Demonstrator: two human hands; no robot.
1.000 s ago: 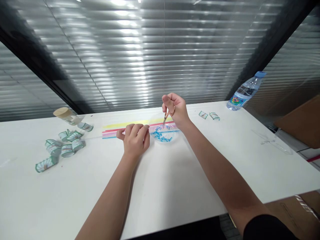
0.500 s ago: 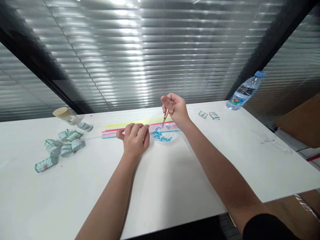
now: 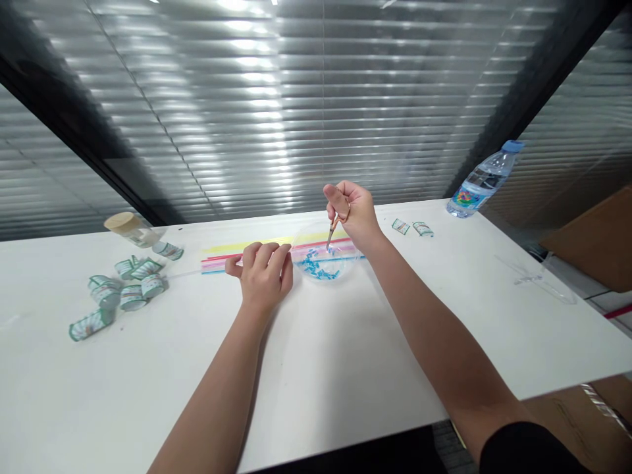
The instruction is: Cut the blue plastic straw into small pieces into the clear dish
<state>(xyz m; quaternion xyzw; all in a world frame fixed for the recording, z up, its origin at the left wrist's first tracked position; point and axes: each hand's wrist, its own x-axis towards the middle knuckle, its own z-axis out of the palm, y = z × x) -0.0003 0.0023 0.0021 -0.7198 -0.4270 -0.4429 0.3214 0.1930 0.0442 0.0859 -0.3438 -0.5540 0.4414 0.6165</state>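
A clear bowl [image 3: 349,268] sits toward the table's far middle with small blue pieces [image 3: 312,266] scattered inside, colored straws [image 3: 213,264] showing through it. Above it, the right hand [image 3: 358,214] grips scissors [image 3: 331,234] by their handles, blades down. The left hand's [image 3: 263,280] fingers curl by the bowl's left rim; I can't tell what they grasp. Far left, a lidded jar [image 3: 144,235] leans.

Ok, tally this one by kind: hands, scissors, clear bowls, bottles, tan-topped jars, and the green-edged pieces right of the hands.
Left hand and right hand: 2
Scissors: 1
Clear bowl: 1
Bottle: 1
Tan-topped jar: 1
Green-edged pieces: 2
Total: 8
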